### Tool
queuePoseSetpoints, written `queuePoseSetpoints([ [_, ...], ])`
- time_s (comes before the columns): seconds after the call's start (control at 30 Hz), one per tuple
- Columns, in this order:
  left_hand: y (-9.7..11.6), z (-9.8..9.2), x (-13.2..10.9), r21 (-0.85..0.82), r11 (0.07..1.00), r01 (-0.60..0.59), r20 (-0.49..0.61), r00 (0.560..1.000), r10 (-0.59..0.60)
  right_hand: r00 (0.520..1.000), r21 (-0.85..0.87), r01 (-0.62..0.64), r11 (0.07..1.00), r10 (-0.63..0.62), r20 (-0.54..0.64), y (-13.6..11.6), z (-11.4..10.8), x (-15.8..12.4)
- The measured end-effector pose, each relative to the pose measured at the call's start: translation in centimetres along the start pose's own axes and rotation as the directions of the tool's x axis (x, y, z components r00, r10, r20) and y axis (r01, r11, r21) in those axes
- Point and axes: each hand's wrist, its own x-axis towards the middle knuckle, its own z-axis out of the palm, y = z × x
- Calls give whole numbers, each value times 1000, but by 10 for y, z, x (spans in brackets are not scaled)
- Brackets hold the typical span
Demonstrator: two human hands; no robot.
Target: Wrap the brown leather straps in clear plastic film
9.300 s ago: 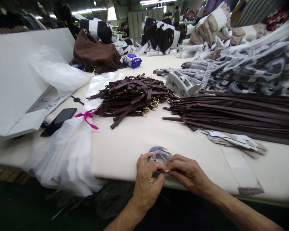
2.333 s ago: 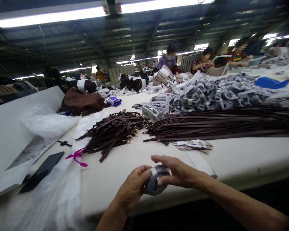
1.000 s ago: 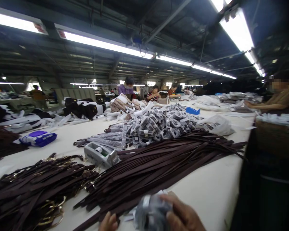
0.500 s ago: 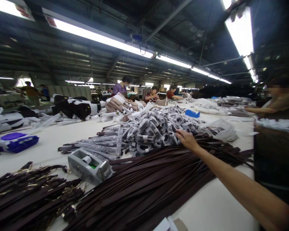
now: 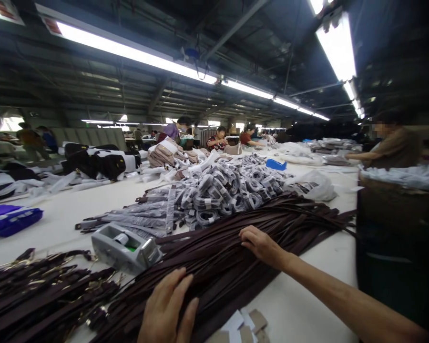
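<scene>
Long dark brown straps (image 5: 214, 255) lie in a thick bundle slanting across the table. Low in the view, my left hand (image 5: 168, 307) is over their near part, fingers stretched and thumb apart, holding nothing that shows. Farther along, my right hand (image 5: 260, 245) rests at the middle of the bundle, its fingers curled down and close together; what is under the fingertips is hidden. Behind the bundle rises a heap of coiled straps (image 5: 218, 190) in clear wrapping. A grey tape dispenser (image 5: 125, 247) stands left of the bundle.
More dark straps with metal buckles (image 5: 50, 290) lie at the left. Small paper pieces (image 5: 241, 326) sit near the front edge. A purple-blue pack (image 5: 12, 220), a blue dispenser (image 5: 276, 165) and a plastic bag (image 5: 316, 186) are farther off. A co-worker (image 5: 393, 143) stands at the right.
My right hand has come down and nearer, from beside the wrapped heap onto the brown straps. My left hand has entered at the bottom. The view has shifted slightly to the right.
</scene>
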Motion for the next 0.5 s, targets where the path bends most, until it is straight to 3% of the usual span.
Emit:
queuePoseSetpoints([
  [0.07,6,8,34,99,995,-19,46,999,15,999,15,41,999,-41,22,-18,2,3],
  [0.13,16,13,61,68,997,41,239,969,-56,994,36,82,996,-85,64,-35,8,8],
  [0.2,22,12,75,6,989,147,445,885,-134,988,55,113,992,-118,97,-44,17,14],
  [0.27,22,5,79,3,970,243,544,814,-205,983,72,130,989,-138,120,-45,26,19],
  [0.4,7,-17,72,45,939,342,536,785,-311,976,107,154,982,-168,137,-35,32,30],
  [0.5,5,-29,75,147,925,351,410,829,-380,978,100,167,981,-177,106,-47,25,49],
])
